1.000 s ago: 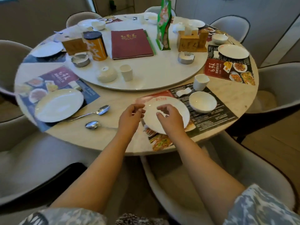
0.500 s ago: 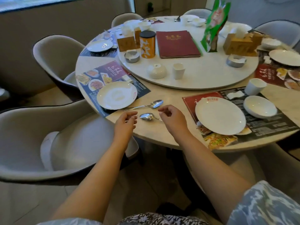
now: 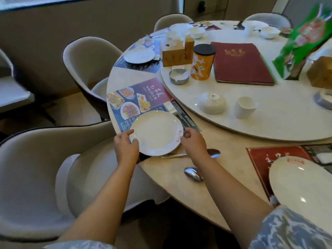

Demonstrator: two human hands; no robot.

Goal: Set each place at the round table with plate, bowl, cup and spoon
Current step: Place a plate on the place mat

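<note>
1. The white plate [image 3: 156, 133] lies on the blue picture placemat [image 3: 142, 103] at the near-left edge of the round table [image 3: 224, 175], and serves as the landmark here.
2. The left hand [image 3: 126, 146] grips the plate's near-left rim, thumb on top and fingers curled under the edge.
3. The right hand [image 3: 195, 143] meets the plate's right rim, fingertips bent against the edge; whether it truly pinches the rim cannot be told.
4. A spoon [image 3: 193, 155] lies just right of the plate, its handle partly hidden by the right wrist.
5. A second spoon [image 3: 193, 174] lies nearer the table edge, to the plate's lower right, apart from it.
6. Beyond the plate, on the raised turntable [image 3: 269, 123], an upturned white bowl [image 3: 211, 103] and a white cup [image 3: 245, 107] stand side by side.
7. Farther right of the plate, another white plate [image 3: 301, 184] sits on a red placemat [image 3: 262, 159].
8. A grey chair [image 3: 36, 177] stands to the plate's near left, below the table edge.
</note>
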